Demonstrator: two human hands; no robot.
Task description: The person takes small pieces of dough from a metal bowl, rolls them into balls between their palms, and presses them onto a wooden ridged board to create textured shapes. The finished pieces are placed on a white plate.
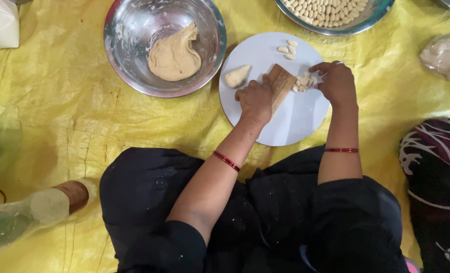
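My left hand [255, 98] grips a small ridged wooden board [281, 85] resting tilted on a round white plate [296, 119]. My right hand [336, 81] sits just right of the board, fingertips curled over a small heap of shaped dough pieces [304, 82]. A lump of dough [236, 76] lies on the plate left of the board. Three more shaped pieces [288, 49] lie at the plate's far edge. Both wrists wear red bangles.
A steel bowl [134, 76] at the back holds a large mass of dough [174, 55]. Another steel bowl [336, 28] at the top holds several shaped pieces. Plastic bags [447, 55] lie at the right and top left. A yellow sheet [58, 111] covers the floor.
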